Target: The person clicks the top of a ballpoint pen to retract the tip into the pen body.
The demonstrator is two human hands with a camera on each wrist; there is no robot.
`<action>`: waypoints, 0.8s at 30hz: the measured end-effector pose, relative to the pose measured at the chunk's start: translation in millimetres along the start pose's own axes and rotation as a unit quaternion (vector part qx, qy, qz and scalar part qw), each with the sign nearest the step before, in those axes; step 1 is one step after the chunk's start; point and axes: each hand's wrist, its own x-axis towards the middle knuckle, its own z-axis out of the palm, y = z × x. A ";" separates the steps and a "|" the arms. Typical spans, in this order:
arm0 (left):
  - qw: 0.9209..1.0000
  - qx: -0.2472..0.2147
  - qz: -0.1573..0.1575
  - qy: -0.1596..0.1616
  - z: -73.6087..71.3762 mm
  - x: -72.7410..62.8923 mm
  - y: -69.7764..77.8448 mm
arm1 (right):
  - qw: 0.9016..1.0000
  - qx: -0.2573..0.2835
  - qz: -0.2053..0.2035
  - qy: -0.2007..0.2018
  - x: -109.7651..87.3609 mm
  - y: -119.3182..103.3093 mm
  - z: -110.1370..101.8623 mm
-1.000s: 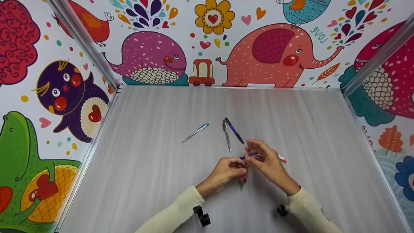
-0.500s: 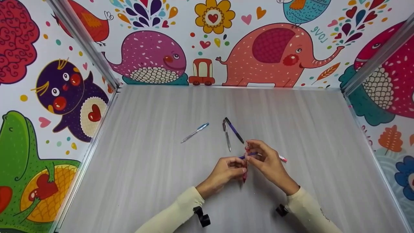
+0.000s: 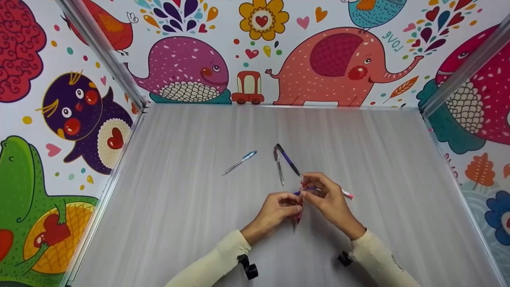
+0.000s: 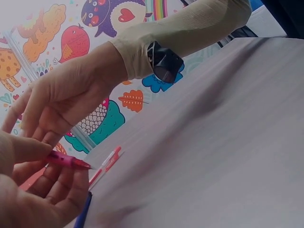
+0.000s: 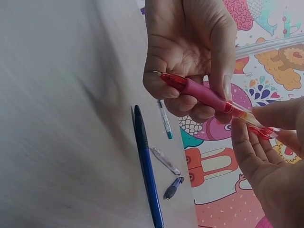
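A red pen [image 5: 206, 95] with a pink grip, metal point and clear back section is held between both hands above the table. My left hand [image 3: 275, 209] pinches its pink grip between thumb and fingers, the point facing me. Farther up, my right hand [image 3: 330, 201] pinches the clear back section, seen close in the right wrist view. Below the hands a blue pen [image 5: 148, 175] lies on the table, partly covered by them in the head view. Beside it lies a clear pen with red ends [image 4: 111, 164], mostly behind the right hand in the head view.
Beyond the hands lie a dark blue pen [image 3: 287, 159] and a clear pen with a dark clip [image 3: 278, 165], close together. Farther left is a clear pen with a light blue top [image 3: 240, 162]. Printed cartoon walls [image 3: 255, 59] with metal posts enclose the grey table [image 3: 179, 131].
Both hands and the red pen have shifted very slightly left, their hold on it looking the same. The pens on the table have stayed in place.
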 end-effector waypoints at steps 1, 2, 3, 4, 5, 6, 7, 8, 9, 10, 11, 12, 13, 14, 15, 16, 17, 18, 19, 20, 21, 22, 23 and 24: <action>1.000 0.000 0.000 0.000 -0.2 0.0 0.0 | 1.000 0.002 -0.001 -0.001 0.0 -0.2 0.0; 1.000 0.001 0.000 -0.001 -0.4 0.0 0.2 | 1.000 0.004 -0.002 -0.001 0.0 -0.2 0.1; 1.000 0.002 0.001 -0.002 -0.7 -0.1 0.5 | 1.000 0.006 -0.003 -0.001 0.0 0.0 0.0; 1.000 0.003 0.001 -0.002 -1.0 0.2 0.9 | 1.000 0.008 -0.005 0.000 -0.1 0.3 0.2; 1.000 0.005 0.002 -0.002 -1.5 0.4 1.4 | 1.000 0.010 -0.009 0.002 -0.1 0.5 0.5; 1.000 0.009 0.003 -0.003 -2.0 0.6 2.1 | 1.000 0.010 -0.012 0.003 0.0 0.9 0.8; 1.000 0.015 0.005 -0.004 -2.5 1.1 2.9 | 1.000 0.008 -0.016 0.006 -0.1 1.0 1.2; 1.000 0.025 0.008 -0.005 -3.1 1.5 3.8 | 1.000 0.007 -0.020 0.009 0.0 1.6 1.6; 0.999 0.034 0.011 -0.006 -3.6 2.1 4.5 | 1.000 0.004 -0.024 0.011 0.0 2.2 2.1; 0.999 0.043 0.013 -0.007 -4.2 2.5 5.4 | 1.000 0.002 -0.027 0.013 -0.1 2.9 2.5; 0.998 0.053 0.015 -0.008 -4.8 2.7 6.2 | 0.999 0.000 -0.029 0.015 -0.1 3.5 3.0; 0.998 0.063 0.017 -0.008 -5.3 2.9 6.8 | 0.999 -0.001 -0.030 0.017 -0.3 4.5 3.2; 0.997 0.076 0.019 -0.008 -5.7 3.1 7.3 | 0.999 -0.002 -0.033 0.018 -0.5 5.0 3.5; 0.996 0.086 0.021 -0.007 -6.0 3.3 7.5 | 0.999 -0.002 -0.035 0.019 -0.5 5.8 3.6; 0.995 0.094 0.022 -0.006 -6.3 3.5 7.5 | 0.999 -0.002 -0.036 0.020 -0.7 6.1 3.7; 0.995 0.102 0.023 -0.004 -6.6 3.4 7.6 | 0.999 -0.002 -0.038 0.021 -0.8 6.3 3.8; 0.994 0.109 0.024 0.000 -6.7 3.6 7.5 | 0.999 -0.001 -0.039 0.021 -0.9 6.4 3.8; 0.993 0.114 0.025 0.002 -6.8 3.6 7.3 | 0.999 -0.001 -0.041 0.022 -1.0 6.6 3.8; 0.992 0.121 0.026 0.006 -7.0 3.6 7.1 | 0.999 -0.002 -0.043 0.022 -1.0 6.5 3.8; 0.992 0.125 0.027 0.008 -7.1 3.5 7.1 | 0.999 -0.002 -0.044 0.023 -0.9 6.5 3.8; 0.991 0.130 0.028 0.011 -7.3 3.4 7.1 | 0.999 -0.003 -0.047 0.023 -0.9 6.7 3.6; 0.990 0.136 0.030 0.014 -7.4 3.3 7.2 | 0.998 -0.003 -0.049 0.024 -0.7 6.8 3.5; 0.989 0.140 0.032 0.016 -7.6 3.4 7.3 | 0.998 -0.002 -0.052 0.024 -0.6 7.1 3.2; 0.989 0.145 0.033 0.017 -7.8 3.2 7.5 | 0.998 -0.003 -0.057 0.023 -0.4 7.4 2.7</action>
